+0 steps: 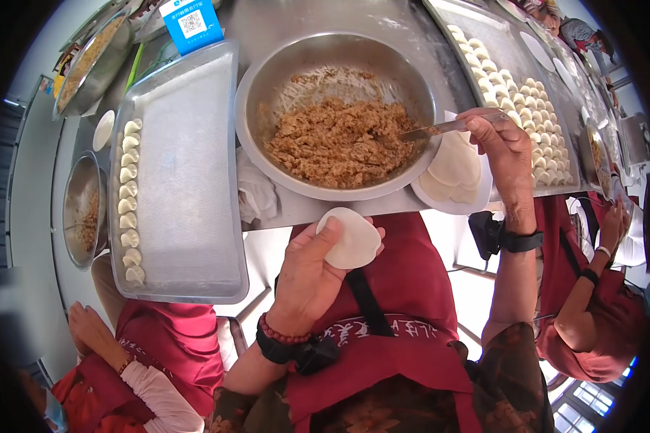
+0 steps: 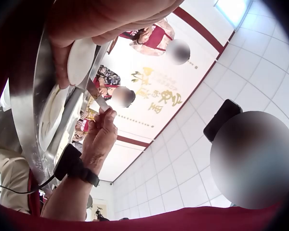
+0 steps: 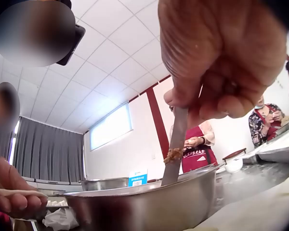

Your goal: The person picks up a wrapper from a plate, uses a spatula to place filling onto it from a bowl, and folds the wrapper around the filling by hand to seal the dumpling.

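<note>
In the head view my left hand (image 1: pixel 307 278) holds a round, flat dumpling wrapper (image 1: pixel 352 238), thumb over its near edge and fingers beneath. The wrapper is below the near rim of a large steel bowl (image 1: pixel 249 137). Brown minced filling (image 1: pixel 339 141) fills the lower part of that bowl. My right hand (image 1: pixel 502 148) grips a flat metal filling spatula (image 3: pixel 177 139) over the bowl's right rim. Its blade reaches down into the filling, and a bit of filling clings to it in the right wrist view.
A stack of wrappers (image 1: pixel 455 169) lies on a plate right of the bowl. At left, a tray (image 1: pixel 188 180) bears one row of folded dumplings (image 1: pixel 128 191); another tray (image 1: pixel 477 43) at right holds many more. A crumpled white cloth (image 1: pixel 255 189) lies beside the bowl. People in red aprons stand on both sides.
</note>
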Available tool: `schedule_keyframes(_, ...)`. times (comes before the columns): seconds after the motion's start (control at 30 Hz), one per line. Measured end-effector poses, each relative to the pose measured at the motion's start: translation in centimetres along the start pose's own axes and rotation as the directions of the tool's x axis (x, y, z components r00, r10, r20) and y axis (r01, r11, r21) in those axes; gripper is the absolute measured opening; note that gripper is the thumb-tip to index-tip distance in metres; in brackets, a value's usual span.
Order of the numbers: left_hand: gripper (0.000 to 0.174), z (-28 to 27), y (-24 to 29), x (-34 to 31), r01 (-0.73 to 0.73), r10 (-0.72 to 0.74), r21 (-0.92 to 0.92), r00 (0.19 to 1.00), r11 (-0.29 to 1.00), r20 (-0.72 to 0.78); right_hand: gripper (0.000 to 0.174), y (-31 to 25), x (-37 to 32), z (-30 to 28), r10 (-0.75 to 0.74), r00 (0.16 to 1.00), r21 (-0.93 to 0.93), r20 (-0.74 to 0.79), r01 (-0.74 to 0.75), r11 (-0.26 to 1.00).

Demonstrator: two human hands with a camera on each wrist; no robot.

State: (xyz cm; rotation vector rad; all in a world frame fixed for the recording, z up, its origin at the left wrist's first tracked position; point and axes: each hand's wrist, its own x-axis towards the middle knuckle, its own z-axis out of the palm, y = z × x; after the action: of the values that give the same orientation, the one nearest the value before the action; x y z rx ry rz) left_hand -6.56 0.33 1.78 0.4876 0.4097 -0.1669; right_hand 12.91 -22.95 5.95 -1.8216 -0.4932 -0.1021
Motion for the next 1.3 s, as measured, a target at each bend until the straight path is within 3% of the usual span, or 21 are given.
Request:
schedule_keyframes(0.17,0.04,0.2,0.0,0.6,-0.02,0.02,-0.031,1.0,0.999,0.023,0.014,0.3,-0.2,0.3,0.163,0.982,-0.022,0.091,-0.161,0.987)
schedule_keyframes(0.37,0.045,0.5,0.1,1.2,-0.026,0.028,-0.046,0.999,0.999,0.045,0.016,0.1,-0.5,1.8,0.105,0.981,-0.012,0.166,-0.104,0.994)
schedule_keyframes(0.67,0.046,1.3,0.5,1.3,-0.05,0.051,-0.022,0.998,0.999,0.049,0.018,-0.5,-0.7,1.7,0.302,0.931,-0.059,0.204,-0.297,0.953)
schedule_keyframes(0.87,0.043,1.7,0.8,0.9,-0.047,0.05,-0.054,0.998,0.997,0.04,0.019,-1.5,-1.5,3.1,0.236,0.937,-0.007,0.259,-0.242,0.97)
schedule_keyframes(0.97,0.045,0.9,0.6,1.0,-0.054,0.056,-0.034,0.997,0.998,0.06,0.02,-2.4,-1.8,3.6,0.321,0.907,-0.013,0.274,-0.33,0.944)
schedule_keyframes(1.3,0.045,0.5,1.3,-0.6,-0.027,0.03,-0.037,0.997,0.999,0.069,0.02,-2.0,-4.0,5.6,0.451,0.873,0.298,0.188,-0.488,0.821)
